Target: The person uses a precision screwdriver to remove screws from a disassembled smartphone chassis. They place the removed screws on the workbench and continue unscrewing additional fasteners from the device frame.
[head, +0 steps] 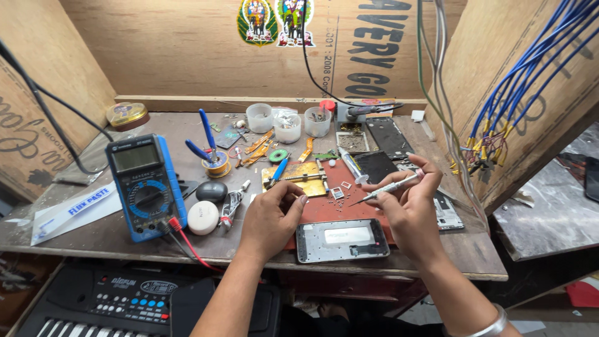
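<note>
Cluttered wooden worktop inside plywood walls. Left hand curled, contents indiscernible; right hand gripping screwdriver above phone frame. Multimeter left.

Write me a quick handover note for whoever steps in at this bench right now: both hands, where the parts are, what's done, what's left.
Right hand: holds a slim screwdriver, tip pointing down-left over the red mat.
Left hand: fingers pinched together beside the tip; anything held is too small to tell.
Phone frame: flat on the mat's near edge, below both hands.
Small loose parts: on the mat above the frame.
Done: phone is apart.
Left: cannot be judged from this view.
</note>
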